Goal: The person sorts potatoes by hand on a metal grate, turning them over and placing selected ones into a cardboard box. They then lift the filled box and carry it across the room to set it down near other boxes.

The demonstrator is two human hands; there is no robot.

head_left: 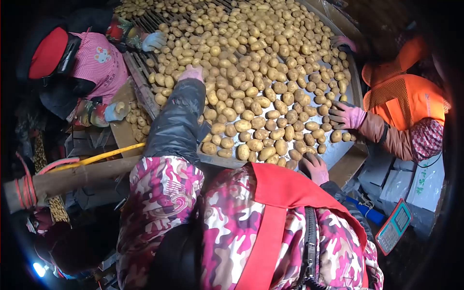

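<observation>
The potatoes lay heaped across the sorting table. Your left hand rested flat among them; your right hand seemed cupped at the near edge, its hold unclear. A careless sweep could have rolled potatoes off that edge.

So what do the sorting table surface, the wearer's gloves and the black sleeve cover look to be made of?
Sorting table: seemingly sheet metal, dull grey with a soft sheen where bare beside the potatoes. Gloves on the left hand and right hand: pink knitted fabric, matte, probably. Black sleeve cover: glossy, creased, likely coated cloth or plastic.
</observation>
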